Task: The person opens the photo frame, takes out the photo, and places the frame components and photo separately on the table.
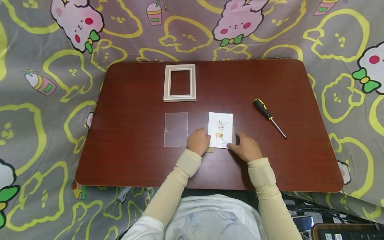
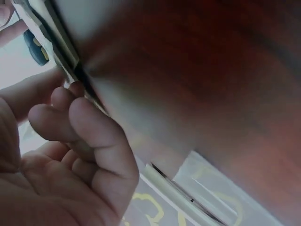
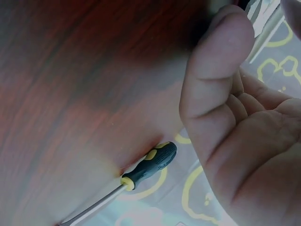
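A white picture card (image 1: 220, 125) printed with a deer and flowers lies in front of the person, on a thin stack whose tan tab (image 1: 211, 150) shows at the near edge. The left hand (image 1: 198, 141) grips the stack's left edge; in the left wrist view its fingers are curled and its thumb meets the layered edge (image 2: 59, 47). At the lower right corner, the right hand (image 1: 247, 147) has its thumb on the card and its fingers at the side. A small dark piece (image 1: 238, 139) shows beside these fingers. What lies under the card is mostly hidden.
A clear sheet (image 1: 176, 129) lies left of the card. Behind it rests a cream picture frame (image 1: 180, 98). To the right is a black and yellow screwdriver (image 1: 264, 109), its tip towards the near right. All are on a brown table (image 1: 129, 133) with rounded corners.
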Demonstrator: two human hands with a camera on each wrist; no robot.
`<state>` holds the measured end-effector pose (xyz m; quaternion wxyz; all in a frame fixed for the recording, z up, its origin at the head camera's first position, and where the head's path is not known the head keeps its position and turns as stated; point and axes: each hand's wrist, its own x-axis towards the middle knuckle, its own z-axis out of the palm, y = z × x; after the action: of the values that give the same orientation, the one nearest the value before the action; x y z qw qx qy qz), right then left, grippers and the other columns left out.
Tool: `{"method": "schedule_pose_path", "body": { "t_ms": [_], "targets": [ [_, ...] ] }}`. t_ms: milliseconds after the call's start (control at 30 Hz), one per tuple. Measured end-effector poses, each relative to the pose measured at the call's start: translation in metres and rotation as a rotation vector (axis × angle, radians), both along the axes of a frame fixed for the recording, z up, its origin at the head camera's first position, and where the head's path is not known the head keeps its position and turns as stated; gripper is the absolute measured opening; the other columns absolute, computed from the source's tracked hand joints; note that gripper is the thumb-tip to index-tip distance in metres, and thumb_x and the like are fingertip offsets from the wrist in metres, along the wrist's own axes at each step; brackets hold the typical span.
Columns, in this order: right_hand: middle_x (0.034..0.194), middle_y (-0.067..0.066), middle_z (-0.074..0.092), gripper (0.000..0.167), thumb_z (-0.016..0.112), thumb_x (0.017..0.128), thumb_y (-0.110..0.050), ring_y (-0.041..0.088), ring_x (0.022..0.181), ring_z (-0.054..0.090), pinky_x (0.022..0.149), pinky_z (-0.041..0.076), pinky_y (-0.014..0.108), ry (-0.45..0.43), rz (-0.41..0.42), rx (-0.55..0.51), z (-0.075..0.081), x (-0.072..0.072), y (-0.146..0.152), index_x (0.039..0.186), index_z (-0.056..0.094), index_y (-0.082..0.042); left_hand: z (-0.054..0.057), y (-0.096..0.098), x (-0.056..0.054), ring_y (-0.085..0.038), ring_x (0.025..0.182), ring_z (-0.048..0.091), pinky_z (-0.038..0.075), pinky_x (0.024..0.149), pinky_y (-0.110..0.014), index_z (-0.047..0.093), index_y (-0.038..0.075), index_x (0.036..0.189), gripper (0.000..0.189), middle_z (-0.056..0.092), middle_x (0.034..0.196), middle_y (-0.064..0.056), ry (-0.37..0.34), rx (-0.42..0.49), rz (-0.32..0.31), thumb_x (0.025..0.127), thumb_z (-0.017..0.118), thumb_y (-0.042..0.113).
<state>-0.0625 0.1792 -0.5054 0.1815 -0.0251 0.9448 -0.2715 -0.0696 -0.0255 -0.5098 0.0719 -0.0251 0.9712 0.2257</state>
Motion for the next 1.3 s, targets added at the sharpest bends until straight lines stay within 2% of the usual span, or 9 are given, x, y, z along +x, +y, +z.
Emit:
{"method": "schedule_pose_path", "body": {
  "t_ms": [200, 367, 533, 633, 800, 967, 1100, 1200, 1300],
  "targets": [
    [0.124, 0.030, 0.062, 0.049, 0.060, 0.100, -0.030, 0.048, 0.114, 0.058, 0.097, 0.044, 0.061, 0.047, -0.045, -0.072, 0.005, -0.007, 0.003, 0.133, 0.057, 0.006, 0.015, -0.010, -0.004, -0.023, 0.076, 0.064, 0.052, 0.067, -0.041, 0.071, 0.009, 0.092, 0.017, 0.068, 0.084, -0.005, 0.051, 0.175, 0.022, 0.099, 0.064, 0.024],
    [0.110, 0.024, 0.068, 0.039, 0.048, 0.107, -0.028, 0.043, 0.102, 0.063, 0.089, 0.048, 0.056, 0.128, -0.082, -0.168, 0.010, -0.027, 0.003, 0.125, 0.061, 0.004, 0.031, -0.018, -0.019, -0.022, 0.081, 0.062, 0.050, 0.075, -0.041, 0.071, 0.007, 0.101, 0.017, 0.067, 0.087, -0.005, 0.096, 0.345, 0.021, 0.100, 0.064, 0.023],
    [0.087, 0.016, 0.065, 0.033, 0.049, 0.107, -0.028, 0.028, 0.072, 0.063, 0.066, 0.052, 0.041, 0.074, -0.127, -0.297, 0.012, -0.052, -0.004, 0.120, 0.064, -0.002, 0.037, -0.024, -0.036, -0.022, 0.078, 0.059, 0.048, 0.074, -0.039, 0.068, 0.007, 0.100, 0.012, 0.065, 0.085, -0.006, 0.106, 0.435, 0.044, 0.099, 0.065, 0.019],
    [0.081, 0.014, 0.062, 0.032, 0.051, 0.107, -0.028, 0.022, 0.061, 0.059, 0.057, 0.050, 0.035, 0.039, -0.149, -0.376, 0.012, -0.065, -0.011, 0.120, 0.065, -0.001, 0.040, -0.026, -0.044, -0.022, 0.079, 0.058, 0.047, 0.074, -0.038, 0.068, 0.006, 0.099, 0.010, 0.064, 0.085, -0.006, 0.106, 0.486, 0.055, 0.099, 0.065, 0.016],
    [0.076, 0.013, 0.061, 0.034, 0.052, 0.106, -0.028, 0.017, 0.054, 0.054, 0.049, 0.046, 0.029, -0.047, -0.170, -0.514, 0.006, -0.085, -0.022, 0.116, 0.066, 0.002, 0.046, -0.024, -0.054, -0.020, 0.079, 0.057, 0.046, 0.072, -0.036, 0.067, 0.009, 0.096, 0.008, 0.063, 0.086, -0.005, 0.115, 0.529, 0.057, 0.099, 0.065, 0.016],
    [0.069, 0.009, 0.057, 0.028, 0.054, 0.105, -0.023, 0.015, 0.053, 0.052, 0.046, 0.042, 0.026, -0.083, -0.230, -0.645, 0.005, -0.097, -0.026, 0.095, 0.061, 0.002, 0.045, -0.021, -0.067, -0.020, 0.076, 0.057, 0.047, 0.071, -0.035, 0.068, 0.007, 0.096, 0.011, 0.063, 0.083, -0.004, 0.111, 0.551, 0.077, 0.098, 0.066, 0.017],
    [0.062, 0.006, 0.052, 0.029, 0.055, 0.104, -0.022, 0.016, 0.050, 0.050, 0.046, 0.043, 0.027, -0.011, -0.252, -0.588, 0.009, -0.113, -0.020, 0.090, 0.061, 0.002, 0.041, -0.023, -0.087, -0.020, 0.075, 0.057, 0.047, 0.071, -0.035, 0.068, 0.006, 0.093, 0.014, 0.061, 0.080, -0.004, 0.108, 0.527, 0.111, 0.098, 0.066, 0.019],
    [0.065, 0.005, 0.053, 0.029, 0.053, 0.104, -0.026, 0.017, 0.051, 0.050, 0.047, 0.044, 0.029, 0.055, -0.240, -0.469, 0.012, -0.132, -0.016, 0.093, 0.066, -0.001, 0.036, -0.024, -0.106, -0.020, 0.077, 0.058, 0.048, 0.073, -0.036, 0.068, 0.007, 0.091, 0.016, 0.063, 0.081, -0.004, 0.108, 0.485, 0.135, 0.097, 0.065, 0.021],
    [0.069, 0.006, 0.055, 0.032, 0.052, 0.104, -0.028, 0.017, 0.054, 0.052, 0.048, 0.045, 0.030, 0.081, -0.229, -0.412, 0.012, -0.152, -0.014, 0.094, 0.066, -0.001, 0.034, -0.024, -0.125, -0.024, 0.082, 0.062, 0.049, 0.077, -0.038, 0.070, 0.006, 0.091, 0.017, 0.068, 0.086, -0.007, 0.104, 0.437, 0.154, 0.096, 0.065, 0.022]
  ]
}}
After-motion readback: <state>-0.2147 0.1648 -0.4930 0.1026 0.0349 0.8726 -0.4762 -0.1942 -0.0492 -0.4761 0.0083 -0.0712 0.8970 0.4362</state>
